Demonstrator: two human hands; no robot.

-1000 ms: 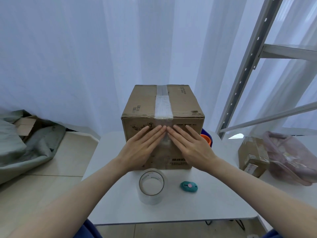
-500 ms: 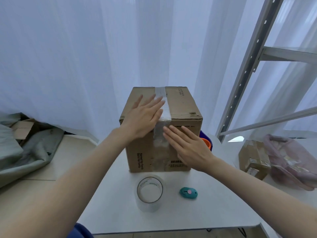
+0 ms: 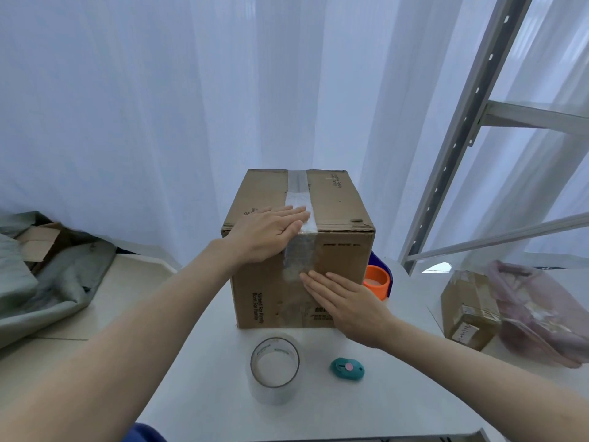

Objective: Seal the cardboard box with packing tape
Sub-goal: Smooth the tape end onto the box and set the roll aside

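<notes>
A closed brown cardboard box (image 3: 338,215) stands on the white table (image 3: 204,393). A strip of clear tape (image 3: 299,193) runs along its top seam and down the front face. My left hand (image 3: 267,232) lies flat on the box's top front edge, fingers together, touching the tape. My right hand (image 3: 347,303) presses flat against the front face, low and right of the tape's end. A roll of clear packing tape (image 3: 274,370) stands on the table in front of the box. A small teal cutter (image 3: 347,369) lies to its right.
An orange tape roll (image 3: 376,280) sits behind the box's right corner. A small taped carton (image 3: 470,309) and a pinkish plastic bag (image 3: 538,311) lie at the right. A metal shelf frame (image 3: 462,129) rises at the right. Grey sheeting and cardboard scraps (image 3: 47,260) lie on the floor at left.
My left hand moved from the front face up onto the top edge, then slid slightly toward the front. My right hand slid lower on the front face.
</notes>
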